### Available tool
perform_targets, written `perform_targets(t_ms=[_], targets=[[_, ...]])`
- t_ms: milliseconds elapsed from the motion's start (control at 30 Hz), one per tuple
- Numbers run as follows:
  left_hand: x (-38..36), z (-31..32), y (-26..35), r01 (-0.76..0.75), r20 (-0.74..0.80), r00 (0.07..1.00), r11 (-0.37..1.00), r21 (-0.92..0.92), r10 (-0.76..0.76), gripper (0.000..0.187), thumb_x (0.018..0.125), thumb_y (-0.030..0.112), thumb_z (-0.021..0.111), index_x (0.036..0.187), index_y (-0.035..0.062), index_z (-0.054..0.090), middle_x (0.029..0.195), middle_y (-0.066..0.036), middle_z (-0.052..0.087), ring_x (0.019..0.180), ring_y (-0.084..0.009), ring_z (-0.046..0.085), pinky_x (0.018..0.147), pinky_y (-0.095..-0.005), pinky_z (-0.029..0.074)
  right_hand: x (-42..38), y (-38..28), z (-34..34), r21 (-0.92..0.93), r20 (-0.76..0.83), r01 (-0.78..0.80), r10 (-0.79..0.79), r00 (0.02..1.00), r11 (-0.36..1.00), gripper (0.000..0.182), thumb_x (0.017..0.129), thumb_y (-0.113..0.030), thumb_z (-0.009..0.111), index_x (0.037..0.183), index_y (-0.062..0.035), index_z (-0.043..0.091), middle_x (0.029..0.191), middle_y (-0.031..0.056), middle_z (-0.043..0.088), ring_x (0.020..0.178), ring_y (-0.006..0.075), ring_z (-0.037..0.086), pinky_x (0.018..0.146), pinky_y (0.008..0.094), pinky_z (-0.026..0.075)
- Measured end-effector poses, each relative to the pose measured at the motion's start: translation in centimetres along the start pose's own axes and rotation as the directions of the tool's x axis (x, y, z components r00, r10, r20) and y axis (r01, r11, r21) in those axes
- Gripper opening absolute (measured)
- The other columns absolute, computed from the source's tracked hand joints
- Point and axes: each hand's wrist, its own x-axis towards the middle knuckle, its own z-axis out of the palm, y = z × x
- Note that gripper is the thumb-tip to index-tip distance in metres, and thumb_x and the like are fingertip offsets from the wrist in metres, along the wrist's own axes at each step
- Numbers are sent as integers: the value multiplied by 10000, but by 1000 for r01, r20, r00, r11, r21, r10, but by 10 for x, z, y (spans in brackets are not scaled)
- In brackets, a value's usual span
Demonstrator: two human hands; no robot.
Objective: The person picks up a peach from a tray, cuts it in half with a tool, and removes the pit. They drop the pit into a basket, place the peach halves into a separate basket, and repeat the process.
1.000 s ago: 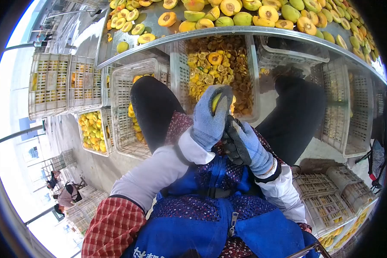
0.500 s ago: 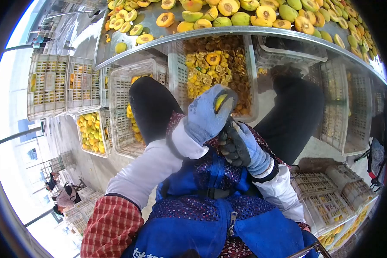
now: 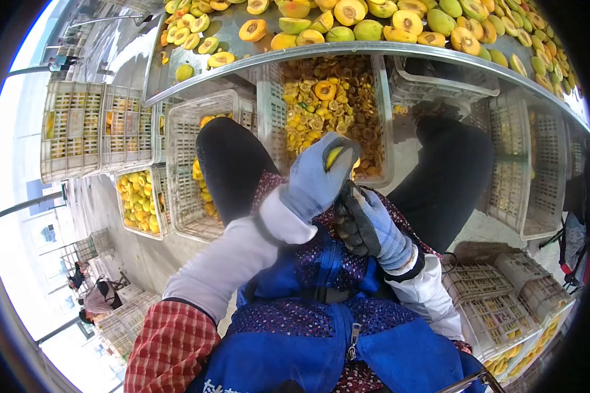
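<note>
My left hand (image 3: 318, 173), in a light blue knitted glove with a dark palm, is closed around a yellow fruit piece (image 3: 334, 157), which looks like a peach. Only a strip of it shows between the thumb and fingers. Just below and to the right, close against it, is my right hand (image 3: 370, 223) in a similar glove. Its dark-coated fingers are curled in; whatever they grip is hidden. Both hands are above my lap, in front of a crate (image 3: 385, 118) with pits, scraps and a cut peach half (image 3: 325, 90).
Cut peaches (image 3: 406, 23) lie on a metal table (image 3: 236, 52) ahead. Crates stand around my legs: one with fruit (image 3: 177, 196) at left, another (image 3: 544, 170) at right. Stacked crates (image 3: 78, 131) stand further left, more (image 3: 498, 314) at lower right. People (image 3: 101, 298) are in the left background.
Both hands have shifted slightly, and the left has turned a little around the fruit. Less of the yellow piece shows between its fingers. The crates and table look unchanged.
</note>
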Motion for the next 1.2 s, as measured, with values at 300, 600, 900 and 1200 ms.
perform_targets(t_ms=[300,600,900,1200], targets=[[-7,3,4,36,-25,999,999,38,-35,254,850,266,552,982,49,564,857,-160,620,832,-319,605,713,-351,464,13,6,-13,315,157,-300,262,952,901,350,916,-436,401,795,-121,493,533,30,442,357,137,399,298,274,311],[-4,0,-1,357,133,933,905,-232,-334,209,876,102,469,1033,-22,531,915,-51,581,768,-140,548,727,-243,450,12,14,-4,-214,-82,219,-241,967,952,276,911,-379,459,833,-116,483,541,32,464,354,133,414,284,260,302],[1,-9,8,-181,154,975,971,158,157,211,853,81,479,1033,-16,532,894,-112,605,840,-178,596,752,-283,461,11,7,-17,311,163,-364,328,930,878,345,918,-439,386,805,-123,466,629,23,467,395,132,400,298,240,290],[20,-15,12,-84,376,922,996,-27,88,223,840,85,513,1032,-13,571,963,-111,616,896,-159,585,804,-270,449,3,-5,-11,312,183,-290,243,953,905,297,923,-435,425,820,-158,459,605,-5,419,384,72,331,308,189,252]])
